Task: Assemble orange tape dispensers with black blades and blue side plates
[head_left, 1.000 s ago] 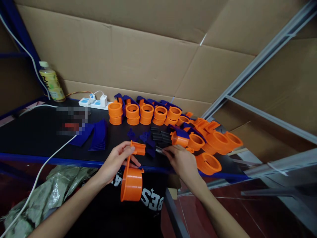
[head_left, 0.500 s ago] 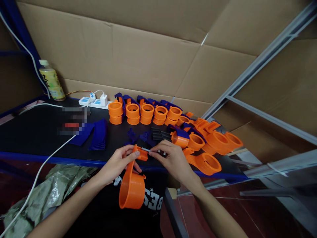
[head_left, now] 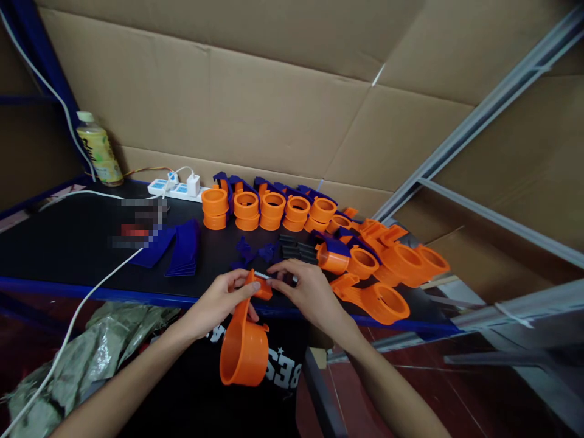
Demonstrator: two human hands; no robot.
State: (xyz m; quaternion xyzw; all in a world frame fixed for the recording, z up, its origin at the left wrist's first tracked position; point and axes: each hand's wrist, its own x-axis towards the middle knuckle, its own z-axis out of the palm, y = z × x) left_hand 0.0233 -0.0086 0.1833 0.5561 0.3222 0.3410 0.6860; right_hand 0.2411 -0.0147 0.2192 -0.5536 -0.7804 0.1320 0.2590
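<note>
An orange plastic tape dispenser body (head_left: 249,353) hangs in front of my lap, its wide ring at the bottom. My left hand (head_left: 228,295) is closed around its narrow upper end, thumb on the near side. Across that end lies a thin, pale serrated blade (head_left: 261,275). The fingers of my right hand (head_left: 296,281) pinch the blade's right end against the orange part; its exact seating is hidden. Another orange body (head_left: 381,301) rests just right of my right hand. Beyond my hands are small blue plastic pieces (head_left: 267,252) and black rollers (head_left: 296,248).
Blue-and-orange tape dispensers (head_left: 272,210) stand in a row at the back. More orange bodies (head_left: 406,261) crowd the right end. Flat blue pieces (head_left: 182,249), a power strip (head_left: 182,190) and a bottle (head_left: 100,152) are leftward. A white cable (head_left: 98,281) crosses the table edge.
My right hand has moved slightly left, carrying the blade further over the orange end. My left hand keeps its hold on the dispenser body. The view has shifted slightly.
</note>
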